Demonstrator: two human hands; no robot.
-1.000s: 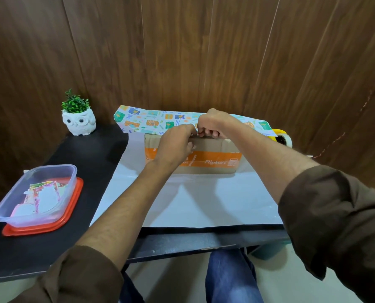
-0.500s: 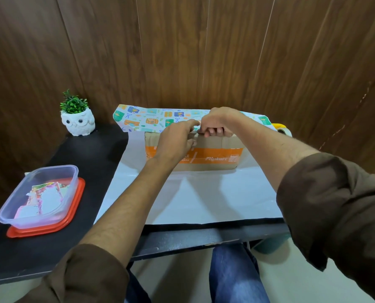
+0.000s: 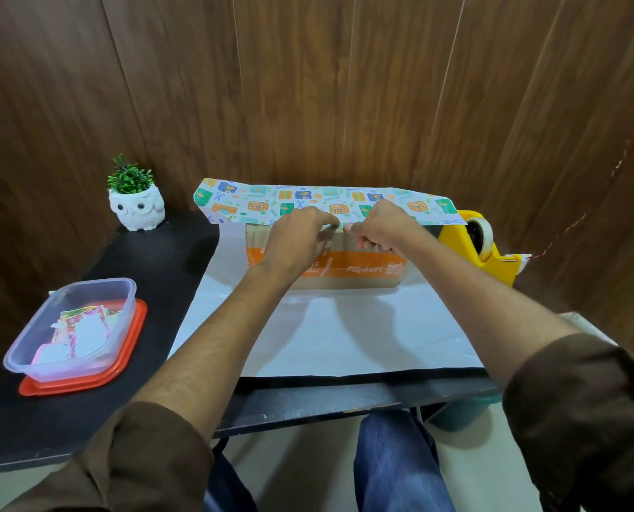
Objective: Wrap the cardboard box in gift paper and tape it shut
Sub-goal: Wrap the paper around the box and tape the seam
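A brown cardboard box with an orange band lies on the white underside of a sheet of gift paper spread on the black table. The paper's far flap, printed with colourful presents, is folded forward over the box top. My left hand and my right hand sit side by side at the box's front top edge. Both pinch the flap's front edge there. A yellow tape dispenser stands just right of the box.
A white owl pot with a green plant stands at the back left. A clear plastic tub of paper scraps rests on an orange lid near the left front. Wooden walls close the back and right. My knees show below the table edge.
The view has shifted a little, showing more of the tape dispenser. Both hands stay at the box's top edge, holding the flap; my left fingers have closed in towards my right hand.
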